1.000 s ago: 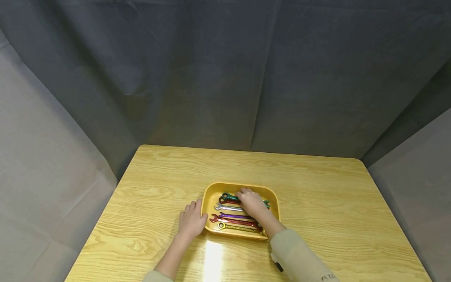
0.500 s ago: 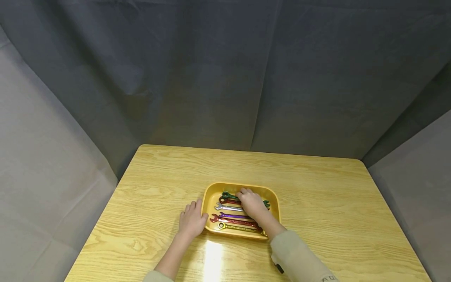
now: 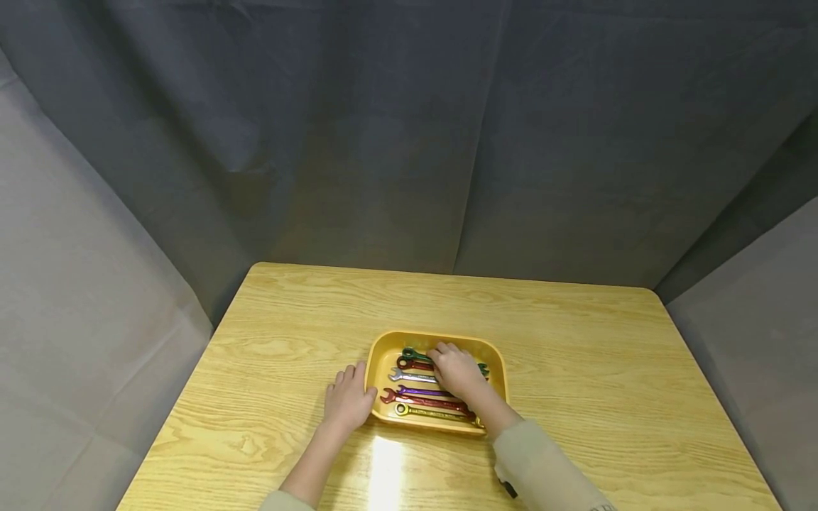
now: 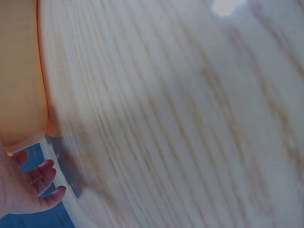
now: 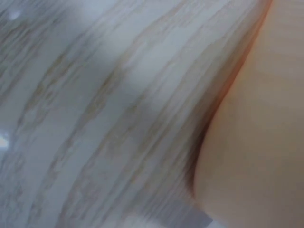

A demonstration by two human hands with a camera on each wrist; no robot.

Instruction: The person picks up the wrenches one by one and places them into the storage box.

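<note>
Green is the wrench [image 3: 414, 353] I am watching, the farthest of the row in the yellow plastic tray [image 3: 383, 348], with the dark red wrench [image 3: 412, 364] just on its near side. My right hand [image 3: 455, 367] lies over the far part of that row, fingers curled down onto the green and dark red shafts; from the head view I cannot tell whether they pinch one tool or only rest on both, and the right wrist view shows nothing but blurred wood grain and tray wall. Nearer to me lie the silver wrench [image 3: 409, 377], the purple wrench [image 3: 423, 391], the red wrench [image 3: 418, 401] and the gold wrench [image 3: 424, 411], close together and roughly parallel.

My left hand [image 3: 348, 399] rests flat on the wooden table [image 3: 575, 355], fingers relaxed, thumb against the tray's left wall, holding nothing.

I judge the main risk to be lifting two wrenches at once: the shafts lie so close that curled fingers could catch the neighbour, which might then drop and scatter the row. A slick metal shaft could also slip from a shallow pinch. If the tray gets tugged upward or sideways, the light steadying touch at its left wall may not keep it from sliding on the smooth tabletop.
</note>
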